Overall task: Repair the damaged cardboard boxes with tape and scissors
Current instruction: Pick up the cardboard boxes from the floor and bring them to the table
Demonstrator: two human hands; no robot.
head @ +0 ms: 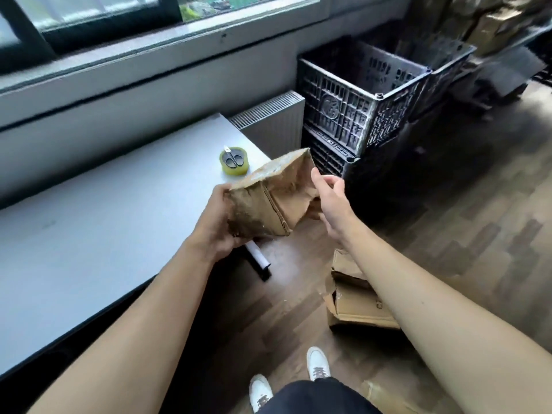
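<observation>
Gripped from the left side, a worn cardboard box (263,201) hangs in the air past the table's near corner: the left hand (216,218) wraps its fingers round the box's lower left edge, while the right hand (328,201) sits at the box's right side with thumb and fingers loosely curled (whether it pinches a flap or only touches the card I cannot tell, since the box wall hides the contact). The box looks scuffed and its open end faces up and to the right, with a seam running down the front face.

Nearest the person, white shoes (318,363) stand on the wooden floor. Just beside the right forearm lies a flattened, torn cardboard box (354,300) on the floor. Under the held box a dark table leg (258,259) shows. On the grey table (104,219), near its far corner, sits a roll of tape (234,164) with scissors (233,158) resting on top. Beyond stand a radiator (271,121) and stacked black crates (358,100).

The step looks like inspection and turning of the box to find the damage. Next would be setting it on the table, pressing the torn edges together, then freeing one hand for the tape.
</observation>
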